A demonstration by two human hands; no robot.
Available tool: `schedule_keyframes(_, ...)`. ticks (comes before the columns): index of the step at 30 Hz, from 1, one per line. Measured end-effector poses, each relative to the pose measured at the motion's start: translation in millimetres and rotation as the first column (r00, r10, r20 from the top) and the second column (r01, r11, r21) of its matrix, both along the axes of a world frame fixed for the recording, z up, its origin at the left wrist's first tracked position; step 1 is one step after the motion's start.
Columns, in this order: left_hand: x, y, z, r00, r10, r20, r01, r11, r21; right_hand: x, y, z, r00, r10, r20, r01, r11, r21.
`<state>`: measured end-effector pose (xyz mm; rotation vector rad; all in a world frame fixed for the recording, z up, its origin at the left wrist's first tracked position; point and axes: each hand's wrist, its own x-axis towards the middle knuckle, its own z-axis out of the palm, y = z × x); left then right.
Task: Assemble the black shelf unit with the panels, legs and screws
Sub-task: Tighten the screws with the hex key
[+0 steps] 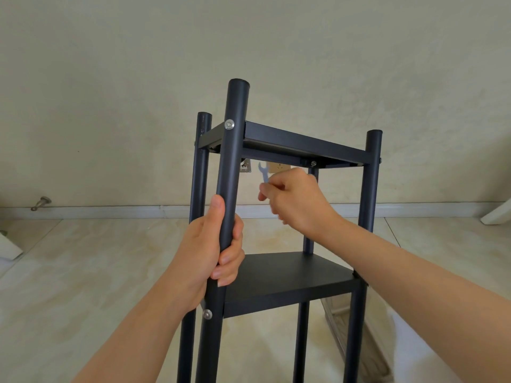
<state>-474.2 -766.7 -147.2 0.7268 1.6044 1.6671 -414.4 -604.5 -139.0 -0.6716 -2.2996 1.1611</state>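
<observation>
— So, where's the shelf unit (276, 217)?

— Upright on the tiled floor (83, 272), near the wall. Two black panels sit between its legs.

— Any writing?

— None I can read.

— And the hands?

— The left hand (210, 252) is wrapped tight around the nearest leg (231, 161). The right hand (297, 200) pinches a small wrench (263, 174) under the top panel (290, 143).

A beige wall (249, 51) meets a marbled tile floor (96, 272) along a white baseboard (110, 210). A metal door stopper (41, 203) is mounted at lower left; a wall socket (279, 167) sits mid-wall.
</observation>
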Motion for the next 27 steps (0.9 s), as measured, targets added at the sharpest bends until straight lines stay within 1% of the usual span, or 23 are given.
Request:
schedule_keyframes(2, 0, 1, 0, 1.000, 0.002, 0.009, -0.002, 1.000, -0.001, 8, 8, -1, 0.998, -0.025, 0.049, 0.023, 0.999, 0.030)
schedule_keyframes(6, 0, 2, 1, 1.000, 0.010, 0.006, -0.010, 1.000, -0.009, 27, 26, -4, 0.990, -0.051, 0.131, 0.046, 0.998, 0.042)
schedule_keyframes(8, 1, 2, 1, 1.000, 0.020, -0.003, -0.020, 1.000, -0.012, 36, 35, -6, 0.982, -0.092, 0.163, 0.082, 0.994, 0.067)
schedule_keyframes(13, 1, 2, 0, 0.999, 0.049, -0.006, -0.049, 0.999, -0.011, 54, 61, -12, 0.946, -0.288, 0.151, 0.264, 0.952, 0.156)
schedule_keyframes(15, 0, 3, 0, 0.998, 0.056, -0.011, -0.056, 0.998, -0.010, 60, 71, -16, 0.927, -0.336, 0.164, 0.309, 0.936, 0.171)
schedule_keyframes(17, 0, 3, -1, 0.998, 0.065, -0.007, -0.065, 0.998, -0.007, 65, 79, -22, 0.917, -0.372, 0.144, 0.347, 0.922, 0.173)
schedule_keyframes(20, -1, 3, -2, 0.997, 0.074, -0.004, -0.074, 0.997, 0.002, 71, 88, -34, 0.910, -0.392, 0.135, 0.374, 0.916, 0.142)
schedule_keyframes(24, -2, 4, -2, 0.997, 0.078, -0.008, -0.078, 0.997, 0.008, 75, 92, -39, 0.887, -0.388, 0.249, 0.372, 0.922, 0.111)
schedule_keyframes(25, -2, 4, -2, 0.997, 0.079, -0.008, -0.079, 0.997, 0.008, 74, 93, -39, 0.890, -0.370, 0.265, 0.363, 0.929, 0.077)
schedule_keyframes(27, -3, 4, -3, 0.997, 0.079, -0.019, -0.079, 0.997, 0.006, 72, 92, -39, 0.900, -0.323, 0.292, 0.351, 0.935, -0.046)
